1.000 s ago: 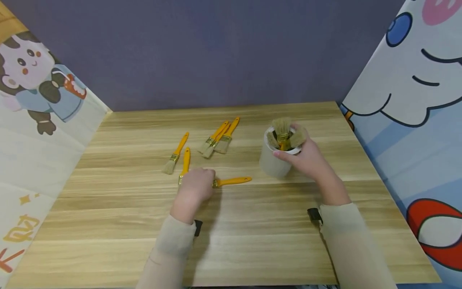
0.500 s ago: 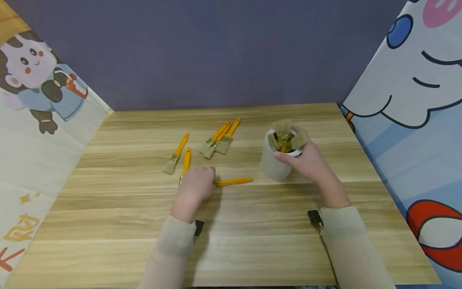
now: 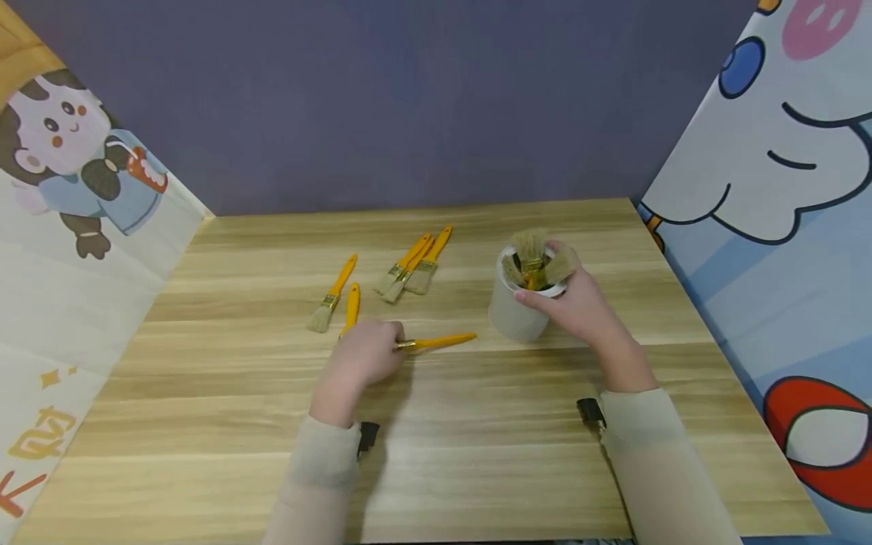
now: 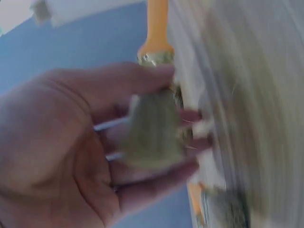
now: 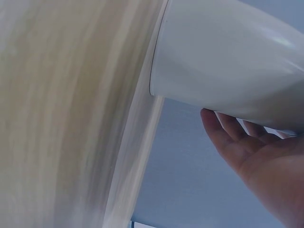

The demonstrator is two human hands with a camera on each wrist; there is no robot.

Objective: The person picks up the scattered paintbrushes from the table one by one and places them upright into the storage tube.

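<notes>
Your pale cylindrical container (image 3: pixel 516 316) stands on the wooden table (image 3: pixel 477 454), within your right hand's grasp and well to the right of your left hand. Inside it are paintbrushes (image 3: pixel 530 246) set bristles up, their heads fanning out above the rim. At least three heads show, one upright in the middle and one leaning out to each side (your hand and the rim hide how many more there may be).

Your right hand (image 3: pixel 577 299) is spread wide around the container's upper part and has hold of it: the thumb lies along the rim on your side, and the fingers (image 5: pixel 221 135) reach round the outer wall.

Your left hand pinches a single brush (image 3: pixel 443 342) at its metal band, thumb on one face and fingers behind. The bristles lie in front of your fingers, and the orange handle points out towards the container, stopping short of it. Whether this brush is clear of the table, I cannot tell.

Just beyond your left hand (image 3: pixel 366 352) lies another brush (image 3: pixel 352 305), its bristle end covered by that hand. Past it and to the left lies a lone brush (image 3: pixel 331 298); farther beyond your left hand, slightly to its right, three overlapping brushes (image 3: pixel 417 263) lie bunched together.
</notes>
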